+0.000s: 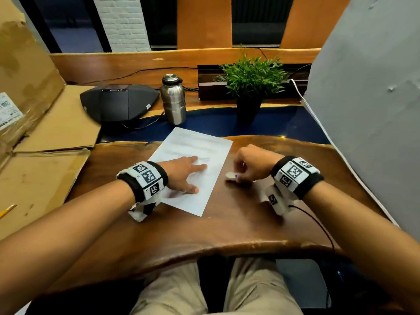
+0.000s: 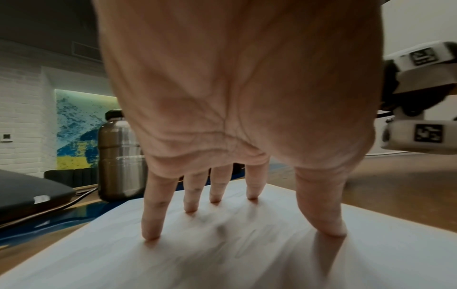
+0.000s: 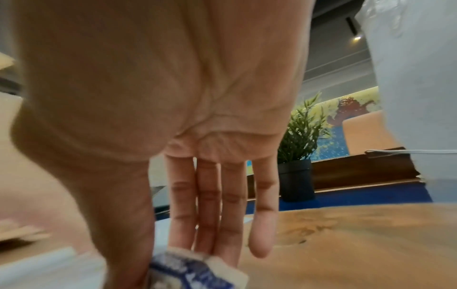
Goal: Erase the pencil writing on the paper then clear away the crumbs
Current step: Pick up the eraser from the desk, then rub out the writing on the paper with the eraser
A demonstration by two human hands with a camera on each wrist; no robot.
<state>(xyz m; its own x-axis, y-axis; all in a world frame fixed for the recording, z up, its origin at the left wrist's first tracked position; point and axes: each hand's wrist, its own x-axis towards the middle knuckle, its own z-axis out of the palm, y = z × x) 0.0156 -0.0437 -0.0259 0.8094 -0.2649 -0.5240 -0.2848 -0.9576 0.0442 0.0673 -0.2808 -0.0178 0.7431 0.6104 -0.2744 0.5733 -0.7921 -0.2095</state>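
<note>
Paper (image 1: 193, 169) flat near middle of desk (image 1: 250, 223), far end reaching over blue strip. Left hand (image 1: 184, 176) on paper, fingers (image 2: 150, 224) straight and spread, tips pressing down: likely pinning sheet against sliding under rubbing. Right hand (image 1: 252, 164) just beside paper's right edge, thumb and fingertips pinching eraser (image 1: 231, 175) low over wood, probably ready for rubbing. Faint pencil marks (image 2: 247, 240) between left fingers, not yet erased.

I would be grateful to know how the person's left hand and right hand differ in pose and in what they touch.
The left hand lies spread, fingertips pressing the white paper sheet; the right hand pinches a white eraser with a blue sleeve. The left is over the sheet, the right beside it over the wooden desk. Both wear marker wristbands.
</note>
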